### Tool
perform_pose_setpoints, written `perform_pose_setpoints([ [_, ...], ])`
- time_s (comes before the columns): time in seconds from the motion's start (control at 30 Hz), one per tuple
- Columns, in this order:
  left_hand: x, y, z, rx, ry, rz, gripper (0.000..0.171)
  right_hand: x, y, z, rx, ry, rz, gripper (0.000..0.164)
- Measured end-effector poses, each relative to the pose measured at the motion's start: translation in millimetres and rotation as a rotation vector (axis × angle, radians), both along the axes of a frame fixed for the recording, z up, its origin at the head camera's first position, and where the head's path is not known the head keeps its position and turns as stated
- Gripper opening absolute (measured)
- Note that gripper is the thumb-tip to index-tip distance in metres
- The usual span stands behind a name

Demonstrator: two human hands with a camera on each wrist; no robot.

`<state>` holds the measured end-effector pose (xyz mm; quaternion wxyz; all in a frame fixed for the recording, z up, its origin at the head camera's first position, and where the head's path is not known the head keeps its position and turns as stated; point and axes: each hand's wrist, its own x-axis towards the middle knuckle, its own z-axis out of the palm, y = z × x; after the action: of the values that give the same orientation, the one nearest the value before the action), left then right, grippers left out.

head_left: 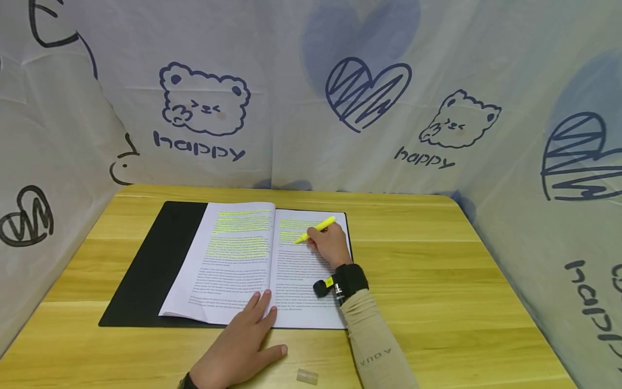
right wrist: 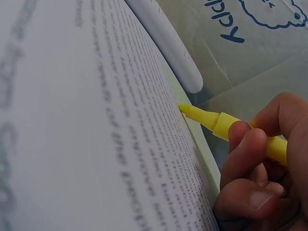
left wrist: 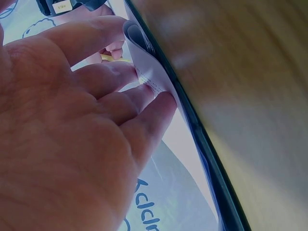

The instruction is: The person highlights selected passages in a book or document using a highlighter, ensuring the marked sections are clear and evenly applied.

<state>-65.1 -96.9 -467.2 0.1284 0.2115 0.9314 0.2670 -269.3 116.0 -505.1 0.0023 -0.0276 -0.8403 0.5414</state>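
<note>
The person's two hands share the work. The right hand (head_left: 331, 244) pinches a yellow highlighter (head_left: 320, 226) between thumb and curled fingers, its tip at the lowest of the yellow lines (head_left: 292, 238) on the far part of the right page (head_left: 311, 294). Whether the tip presses the paper or hangs just above it cannot be told. The left hand (head_left: 243, 340) lies spread at the near edge of the pages, fingers almost straight and thumb out to the side, gripping nothing.

The likeliest fault is a stroke running off its line: the right page bows near the spine, and the left hand's light touch may let the paper creep under the tip. Fresh ink could smear if the right hand drags back across it, and too firm a push might bleed through the sheet. The left page (head_left: 228, 281) has a lifted near corner that a sleeve or finger could crease.

As for containers, a black folder (head_left: 162, 259) lies spread on the tabletop (head_left: 413, 259) with the white pages on it; how they are fastened is hidden. A small translucent cylinder (head_left: 308, 376), perhaps the cap, lies near, right of the left hand, where a stray elbow could roll it.
</note>
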Motion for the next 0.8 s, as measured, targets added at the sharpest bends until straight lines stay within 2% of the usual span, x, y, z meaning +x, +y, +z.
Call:
perform_pose_setpoints([
  [0.8, -0.6, -0.2, -1.3, -0.005, -0.012, -0.002, 0.081, -0.5, 4.4, 0.8, 0.009, 0.007, 0.001, 0.023],
])
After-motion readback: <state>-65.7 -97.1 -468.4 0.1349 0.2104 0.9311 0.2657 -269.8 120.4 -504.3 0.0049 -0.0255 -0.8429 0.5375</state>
